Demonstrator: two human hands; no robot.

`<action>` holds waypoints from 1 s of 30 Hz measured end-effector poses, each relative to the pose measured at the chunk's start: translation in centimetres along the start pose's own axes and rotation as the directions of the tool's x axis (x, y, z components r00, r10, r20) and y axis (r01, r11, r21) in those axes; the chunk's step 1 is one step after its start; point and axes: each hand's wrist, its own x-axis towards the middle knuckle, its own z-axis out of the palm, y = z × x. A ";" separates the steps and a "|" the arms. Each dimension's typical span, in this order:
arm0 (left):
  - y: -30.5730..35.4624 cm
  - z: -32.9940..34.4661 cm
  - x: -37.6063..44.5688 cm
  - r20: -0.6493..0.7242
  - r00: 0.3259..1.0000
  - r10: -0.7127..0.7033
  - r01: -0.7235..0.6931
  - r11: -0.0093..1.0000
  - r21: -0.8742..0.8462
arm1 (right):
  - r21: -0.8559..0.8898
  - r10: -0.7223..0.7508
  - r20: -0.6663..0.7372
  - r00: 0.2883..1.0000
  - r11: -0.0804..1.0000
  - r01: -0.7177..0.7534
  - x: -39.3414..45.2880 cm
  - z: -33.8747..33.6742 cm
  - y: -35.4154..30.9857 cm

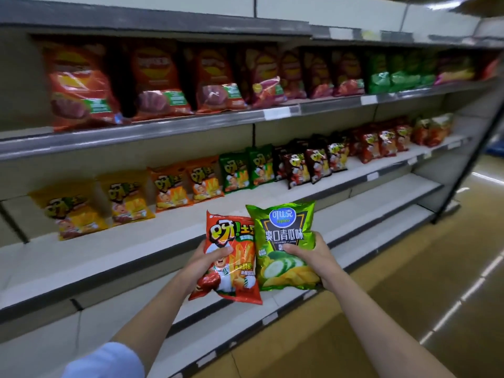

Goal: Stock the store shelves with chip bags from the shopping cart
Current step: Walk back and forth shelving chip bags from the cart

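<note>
Red bag [229,257] in left fingers [222,251], green bag [286,241] in right fingers [293,250], upper shelf bags [152,80] blurred.

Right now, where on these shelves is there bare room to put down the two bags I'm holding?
The middle shelf is bare in front of its row of small bags. The two lower shelves look bare. The top shelf is packed with big red bags.

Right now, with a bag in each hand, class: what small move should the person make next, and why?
Probably carry the red bag in the left hand up to the middle shelf; bags of the same design stand there. The right hand holds a green cucumber bag.
</note>
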 end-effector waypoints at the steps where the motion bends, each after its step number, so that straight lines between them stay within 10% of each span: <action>1: 0.2 1.2 1.4 0.030 1.000 -0.001 0.001 1.000 0.003 | 0.003 0.005 -0.031 0.999 1.000 -0.005 0.7 -1.2 0.2; 30: 8.3 34.2 35.9 0.565 0.819 -0.103 0.004 0.985 0.175 | 0.149 0.118 -0.536 0.836 0.988 -0.043 20.9 -29.8 0.3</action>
